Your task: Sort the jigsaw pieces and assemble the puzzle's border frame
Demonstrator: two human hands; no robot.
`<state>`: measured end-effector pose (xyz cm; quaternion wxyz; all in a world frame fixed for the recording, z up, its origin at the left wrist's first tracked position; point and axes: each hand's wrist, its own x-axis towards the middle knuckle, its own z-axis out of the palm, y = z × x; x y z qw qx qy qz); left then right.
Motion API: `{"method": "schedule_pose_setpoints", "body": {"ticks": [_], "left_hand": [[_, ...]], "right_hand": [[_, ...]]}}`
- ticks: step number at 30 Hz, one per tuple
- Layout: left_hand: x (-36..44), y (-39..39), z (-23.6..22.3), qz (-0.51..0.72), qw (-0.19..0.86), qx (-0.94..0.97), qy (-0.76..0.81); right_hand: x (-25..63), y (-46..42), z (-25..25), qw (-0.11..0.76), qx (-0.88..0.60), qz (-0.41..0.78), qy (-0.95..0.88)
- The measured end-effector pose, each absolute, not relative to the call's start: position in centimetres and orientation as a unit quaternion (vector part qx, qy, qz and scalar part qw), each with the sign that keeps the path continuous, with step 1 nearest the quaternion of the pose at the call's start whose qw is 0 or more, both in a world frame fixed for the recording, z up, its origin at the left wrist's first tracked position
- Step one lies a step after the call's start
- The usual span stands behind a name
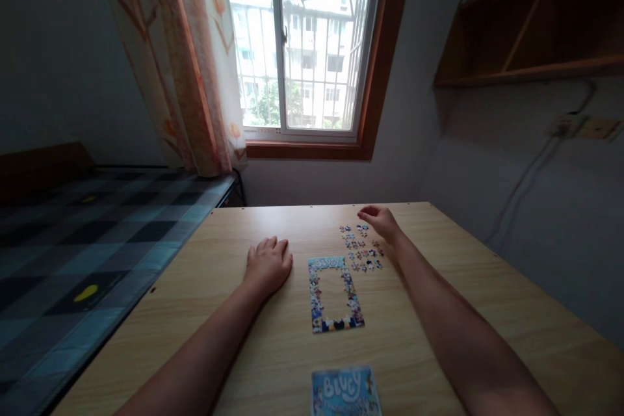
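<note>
My left hand (268,264) lies flat, palm down, fingers a little apart, on the table left of a jigsaw puzzle. The puzzle (316,307) is a joined rectangular border of colourful pieces with a light blue top strip; table wood shows through its middle. Just beyond its right side, loose jigsaw pieces (370,264) lie in rough rows. My right hand (383,222) is above the far end of these rows, thumb and fingers pinched together. Whatever is between its fingertips is too small to make out. Nearest me is a blue box (345,390) lettered "Bluey", cut off by the lower edge.
The light wooden table (214,338) reaches toward the wall under a window (316,45). On the left stands a bed with a checked cover (121,221), beside a flowered curtain (190,78). A wooden shelf (531,71) and a cable (524,175) are on the right wall.
</note>
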<state>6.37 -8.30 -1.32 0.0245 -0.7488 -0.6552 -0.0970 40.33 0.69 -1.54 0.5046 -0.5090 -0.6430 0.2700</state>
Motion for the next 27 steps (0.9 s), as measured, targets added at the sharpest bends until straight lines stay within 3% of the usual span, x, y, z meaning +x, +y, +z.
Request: {"method": "schedule_pose_setpoints", "body": {"ticks": [6,17,23,27], "left_hand": [[6.3,-8.2,-1.5,-0.102,0.026,-0.748,-0.656],[6.5,-8.6,-1.5,-0.259,-0.004,-0.810,-0.525],[6.7,-9.0,-1.3,-0.252,-0.033,-0.865,-0.432],[6.8,-9.1,-1.2,-0.232,-0.027,-0.873,-0.429]], "right_hand": [[38.6,-0.3,0.6,0.483,-0.486,0.342,-0.643],[31.6,-4.8,3.2,0.216,-0.469,0.562,-0.647],[29.1,-6.4,3.2,0.128,-0.494,0.501,-0.699],[29.0,-6.2,3.1,0.115,-0.511,0.475,-0.707]]}}
